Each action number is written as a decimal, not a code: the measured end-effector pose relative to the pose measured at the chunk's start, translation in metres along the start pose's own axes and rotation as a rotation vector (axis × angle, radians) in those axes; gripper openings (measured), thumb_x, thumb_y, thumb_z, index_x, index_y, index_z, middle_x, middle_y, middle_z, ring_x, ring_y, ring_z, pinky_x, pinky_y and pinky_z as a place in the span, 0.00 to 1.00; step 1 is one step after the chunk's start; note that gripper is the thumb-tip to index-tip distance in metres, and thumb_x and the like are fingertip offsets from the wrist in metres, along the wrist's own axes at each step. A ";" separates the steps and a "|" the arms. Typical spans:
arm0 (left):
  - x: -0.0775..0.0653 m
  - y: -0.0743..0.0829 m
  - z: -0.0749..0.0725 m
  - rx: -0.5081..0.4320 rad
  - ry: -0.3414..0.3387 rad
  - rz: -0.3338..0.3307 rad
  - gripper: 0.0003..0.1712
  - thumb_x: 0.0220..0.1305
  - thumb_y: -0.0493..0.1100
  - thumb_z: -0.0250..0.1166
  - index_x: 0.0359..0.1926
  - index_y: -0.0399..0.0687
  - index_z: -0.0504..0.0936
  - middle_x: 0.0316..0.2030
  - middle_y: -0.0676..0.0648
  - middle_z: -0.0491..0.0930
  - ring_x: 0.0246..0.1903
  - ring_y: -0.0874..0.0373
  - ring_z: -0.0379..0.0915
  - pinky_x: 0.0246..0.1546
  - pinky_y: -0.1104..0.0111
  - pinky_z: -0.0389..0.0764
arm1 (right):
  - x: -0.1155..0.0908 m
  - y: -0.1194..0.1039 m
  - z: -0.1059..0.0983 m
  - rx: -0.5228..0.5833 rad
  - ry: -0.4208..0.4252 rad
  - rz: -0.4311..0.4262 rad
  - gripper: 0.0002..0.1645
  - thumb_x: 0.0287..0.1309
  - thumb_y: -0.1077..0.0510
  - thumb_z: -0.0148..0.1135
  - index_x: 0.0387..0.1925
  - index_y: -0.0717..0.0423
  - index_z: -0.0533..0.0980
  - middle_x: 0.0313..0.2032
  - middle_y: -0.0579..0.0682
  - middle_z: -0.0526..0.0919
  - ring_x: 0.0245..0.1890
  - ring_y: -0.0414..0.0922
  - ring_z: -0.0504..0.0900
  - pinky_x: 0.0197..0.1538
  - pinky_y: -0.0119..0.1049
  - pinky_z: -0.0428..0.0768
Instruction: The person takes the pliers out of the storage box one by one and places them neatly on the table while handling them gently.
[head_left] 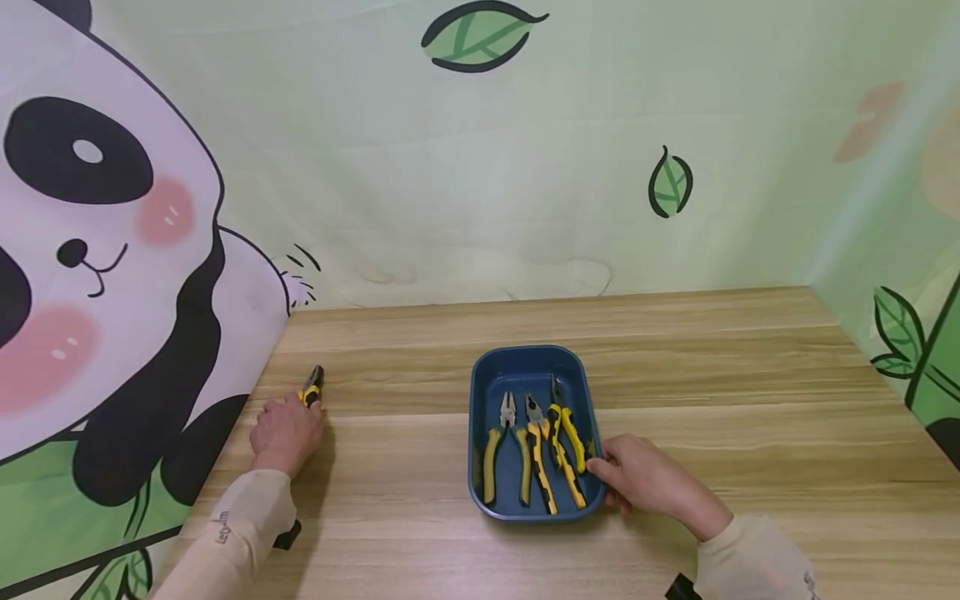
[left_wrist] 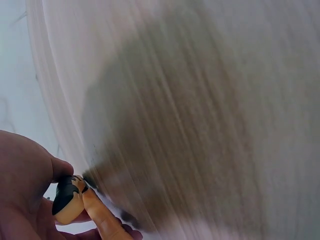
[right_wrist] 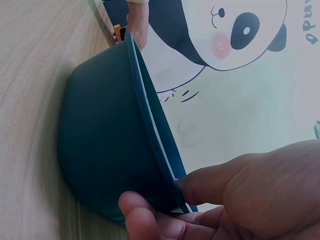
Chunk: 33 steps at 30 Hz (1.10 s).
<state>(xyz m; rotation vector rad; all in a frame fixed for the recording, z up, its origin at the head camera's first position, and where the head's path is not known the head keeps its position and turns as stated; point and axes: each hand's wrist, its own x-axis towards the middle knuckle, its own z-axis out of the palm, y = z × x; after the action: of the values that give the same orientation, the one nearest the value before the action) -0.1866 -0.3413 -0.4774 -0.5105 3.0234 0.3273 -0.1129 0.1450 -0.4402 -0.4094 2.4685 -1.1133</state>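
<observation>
At the left of the table, my left hand (head_left: pixel 287 433) grips a pair of pliers (head_left: pixel 312 385) with a dark head and yellow-and-black handles. In the left wrist view, the thumb and fingers are around the pliers' handles (left_wrist: pixel 70 200). My right hand (head_left: pixel 648 475) pinches the right rim of a blue plastic basin (head_left: pixel 476 450), thumb over the edge and fingers against the outer wall (right_wrist: pixel 105 135). Inside lie green-handled pliers (head_left: pixel 491 467), orange-and-black pliers (head_left: pixel 542 471) and yellow-and-black long-nose pliers (head_left: pixel 573 437), heads toward the far end.
The wooden table (head_left: pixel 397 467) ends at the back against a pale green wall covering (head_left: pixel 525 208) printed with leaves. A printed panda (head_left: pixel 135 250) covers the left side. A dark wrist strap piece (head_left: pixel 287 535) shows under the left sleeve.
</observation>
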 end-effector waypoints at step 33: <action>0.001 0.001 -0.001 0.018 -0.024 -0.009 0.31 0.77 0.50 0.49 0.52 0.16 0.68 0.43 0.17 0.67 0.47 0.23 0.71 0.41 0.39 0.75 | -0.001 -0.003 0.000 -0.013 0.008 0.027 0.13 0.73 0.61 0.58 0.29 0.59 0.77 0.17 0.46 0.78 0.14 0.40 0.75 0.21 0.30 0.67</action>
<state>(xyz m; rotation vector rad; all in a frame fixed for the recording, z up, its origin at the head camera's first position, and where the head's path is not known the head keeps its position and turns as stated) -0.1874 -0.3411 -0.4766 -0.5145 2.9971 0.3036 -0.1119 0.1435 -0.4383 -0.3746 2.4818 -1.0909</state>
